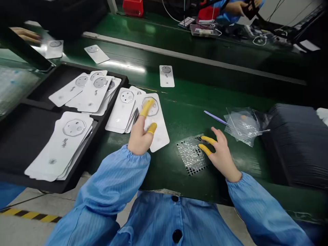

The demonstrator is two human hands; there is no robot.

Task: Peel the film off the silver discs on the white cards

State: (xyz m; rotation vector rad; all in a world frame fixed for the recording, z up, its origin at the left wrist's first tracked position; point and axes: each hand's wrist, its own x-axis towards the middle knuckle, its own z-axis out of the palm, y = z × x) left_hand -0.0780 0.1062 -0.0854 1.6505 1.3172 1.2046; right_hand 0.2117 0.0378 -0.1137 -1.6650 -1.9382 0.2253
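Note:
My left hand (139, 136) wears yellow finger cots on index finger and thumb. Its index finger reaches over the ringed opening of a white panel (160, 135), thumb apart from it; I cannot tell whether it presses. Beside that panel lies a small stack of similar white panels (119, 114), with round holes inside a grey outline. My right hand (221, 153), also with yellow cots on two fingers, is spread at the edge of a clear sheet (189, 153) carrying small black round dots. Nothing shows between its fingers.
A black tray (15, 126) at left holds white panels (66, 143). Single panels (166, 76) lie farther back. Purple tweezers (215, 117) and clear plastic bags (243, 124) lie right, beside stacked dark sheets (299, 143). Another person's hand (25, 35) is at far left; another person works across the bench.

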